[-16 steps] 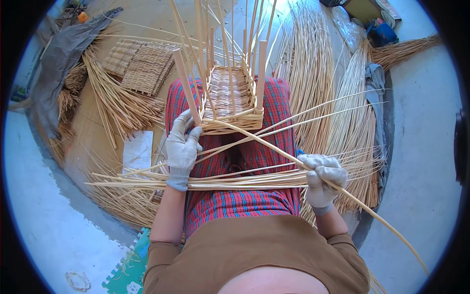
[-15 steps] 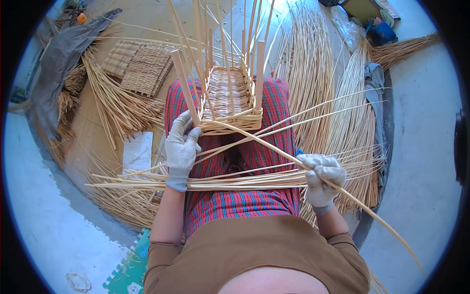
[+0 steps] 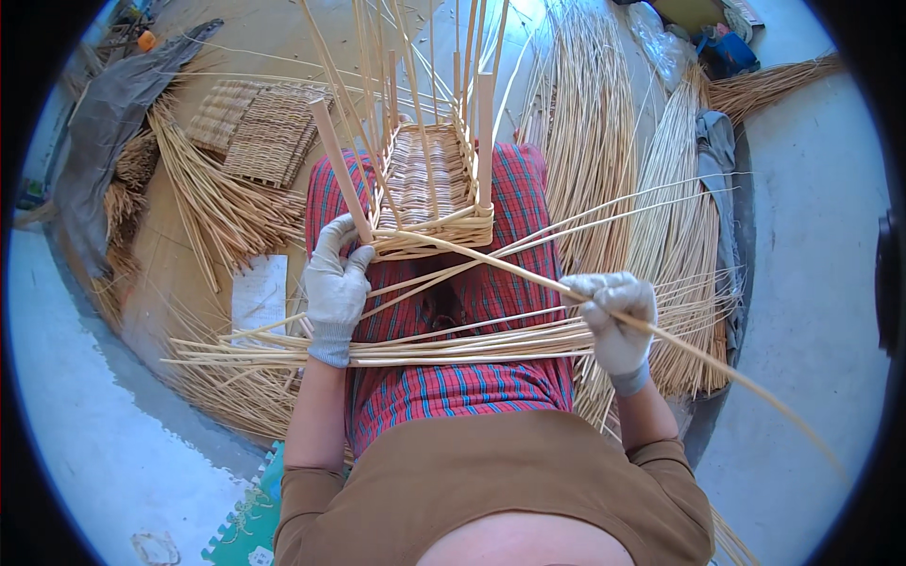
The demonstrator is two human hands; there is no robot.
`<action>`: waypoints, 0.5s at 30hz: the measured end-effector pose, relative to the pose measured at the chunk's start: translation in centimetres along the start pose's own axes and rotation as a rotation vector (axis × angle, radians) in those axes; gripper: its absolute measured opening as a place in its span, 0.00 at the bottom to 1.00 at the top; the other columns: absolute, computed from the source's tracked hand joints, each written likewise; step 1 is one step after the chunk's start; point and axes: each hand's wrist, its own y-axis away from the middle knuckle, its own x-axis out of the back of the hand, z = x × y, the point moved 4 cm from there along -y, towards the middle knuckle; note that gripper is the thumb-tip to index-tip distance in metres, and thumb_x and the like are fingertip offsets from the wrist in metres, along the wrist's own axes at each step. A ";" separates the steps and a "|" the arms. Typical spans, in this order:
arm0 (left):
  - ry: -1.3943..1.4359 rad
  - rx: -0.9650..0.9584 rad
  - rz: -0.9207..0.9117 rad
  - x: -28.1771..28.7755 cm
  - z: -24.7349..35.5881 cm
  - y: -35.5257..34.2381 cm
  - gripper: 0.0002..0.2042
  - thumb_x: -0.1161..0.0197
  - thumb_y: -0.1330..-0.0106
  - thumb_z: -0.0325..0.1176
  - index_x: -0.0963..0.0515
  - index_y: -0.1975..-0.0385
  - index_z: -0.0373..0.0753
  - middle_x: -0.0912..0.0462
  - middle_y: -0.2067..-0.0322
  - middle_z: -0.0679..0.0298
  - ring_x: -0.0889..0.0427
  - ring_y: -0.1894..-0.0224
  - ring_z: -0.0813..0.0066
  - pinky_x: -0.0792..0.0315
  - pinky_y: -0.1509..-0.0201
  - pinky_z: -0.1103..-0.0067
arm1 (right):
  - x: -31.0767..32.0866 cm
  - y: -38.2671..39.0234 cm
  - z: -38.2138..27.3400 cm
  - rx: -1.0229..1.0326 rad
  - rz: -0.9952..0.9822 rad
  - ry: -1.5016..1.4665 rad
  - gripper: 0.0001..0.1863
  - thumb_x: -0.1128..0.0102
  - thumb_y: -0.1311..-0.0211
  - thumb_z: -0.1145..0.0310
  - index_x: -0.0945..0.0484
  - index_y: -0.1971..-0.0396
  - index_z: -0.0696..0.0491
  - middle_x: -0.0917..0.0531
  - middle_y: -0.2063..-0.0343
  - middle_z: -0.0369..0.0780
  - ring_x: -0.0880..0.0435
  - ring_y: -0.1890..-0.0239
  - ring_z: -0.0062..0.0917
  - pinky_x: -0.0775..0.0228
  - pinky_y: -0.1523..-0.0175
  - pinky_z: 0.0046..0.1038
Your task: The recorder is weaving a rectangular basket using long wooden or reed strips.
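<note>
A small rectangular wicker basket (image 3: 432, 174) with tall upright stakes rests on my knees. My left hand (image 3: 335, 283), in a whitish glove, grips its near left corner by a thick wooden post (image 3: 342, 170). One long willow rod (image 3: 514, 272) runs from that corner to the lower right. My gloved right hand (image 3: 618, 316) is closed around the rod, whose tip trails off well past the hand. Across my lap lies a bundle of loose rods (image 3: 462, 351), passing beneath both wrists. Two thinner rods (image 3: 604, 212) cross under the held one.
Long bundles of willow rods (image 3: 585, 132) lie on the floor to the right. Woven panels (image 3: 269, 132), more rods (image 3: 203, 203) and a paper sheet (image 3: 260, 292) lie to the left. A grey cloth (image 3: 123, 123) borders the far left; a green mat (image 3: 247, 519) is near.
My right hand has shifted slightly up and changed its hold on the rod, whose tip has swung up and right. The basket and my left hand have shifted slightly left in view.
</note>
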 end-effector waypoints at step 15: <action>0.075 0.294 -0.350 -5.4 2.3 -1.4 0.14 0.32 0.31 0.32 0.24 0.50 0.37 0.19 0.74 0.65 0.27 0.88 0.83 0.34 0.90 0.82 | 4.8 -8.2 6.6 -0.038 0.115 0.060 0.10 0.43 0.34 0.85 0.30 0.59 0.54 0.16 0.63 0.45 0.11 0.57 0.36 0.11 0.52 0.37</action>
